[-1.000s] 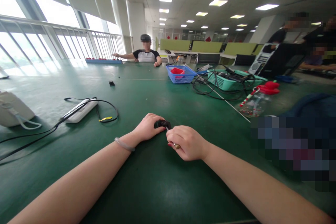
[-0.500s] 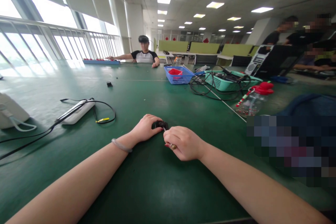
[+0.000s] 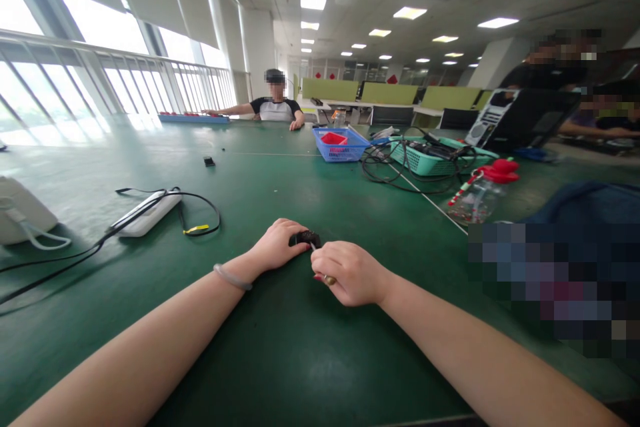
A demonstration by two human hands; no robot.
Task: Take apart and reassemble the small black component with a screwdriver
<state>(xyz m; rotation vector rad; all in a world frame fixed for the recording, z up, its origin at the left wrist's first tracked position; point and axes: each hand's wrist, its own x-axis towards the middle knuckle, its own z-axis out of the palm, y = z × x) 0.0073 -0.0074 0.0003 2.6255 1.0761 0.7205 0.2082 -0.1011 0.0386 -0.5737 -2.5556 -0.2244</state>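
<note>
On the green tabletop [image 3: 320, 360], a small black part [image 3: 309, 237] is held down by my left hand [image 3: 278, 243], its thumb and fingers closed around the left end. I cannot make out exactly what the part is. My right hand [image 3: 351, 272] is closed on a small, thin screwdriver [image 3: 329, 280]; its rounded brownish end shows below the fingers. The metal tip points at the near side of the black part and seems to touch it. Most of the screwdriver is hidden in my fist.
Left lies a white power strip [image 3: 150, 213] with black cables. Ahead are a tiny black piece [image 3: 209, 161], a blue basket [image 3: 341, 147] and a green basket [image 3: 425, 161] of cables. A red-lidded bottle [image 3: 480, 197] stands right. A person [image 3: 277, 107] sits opposite.
Both hands, the black part and the screwdriver stay almost exactly in place. The view has shifted very slightly, and people at the far right have moved.
</note>
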